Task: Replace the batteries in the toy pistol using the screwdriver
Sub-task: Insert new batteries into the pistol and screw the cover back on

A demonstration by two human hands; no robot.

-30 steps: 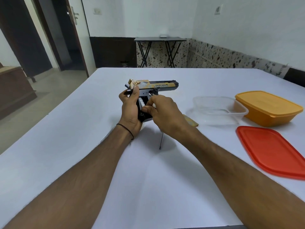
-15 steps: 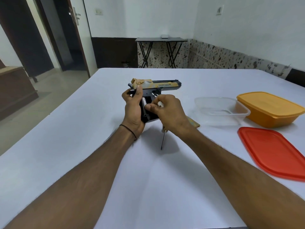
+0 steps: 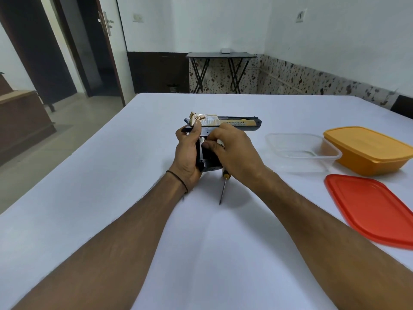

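Single head-worn wide-angle view, forward and down, close above the white table point(image 3: 223, 253)

Two hands at centre frame, left hand point(image 3: 187, 153) and right hand point(image 3: 234, 153); one toy pistol point(image 3: 234, 124) between them; one screwdriver point(image 3: 223, 186) just below; two plastic boxes at middle right, a clear box point(image 3: 290, 137) and a yellow box point(image 3: 368, 151); one red lid point(image 3: 368, 209) at lower right; two tables, a white table point(image 3: 111, 175) across the frame and a folding table point(image 3: 221, 55) at upper centre; two wall plates along the top, a left wall plate point(image 3: 138, 17) and a right wall plate point(image 3: 300, 16); one door point(image 3: 111, 63) at upper left.
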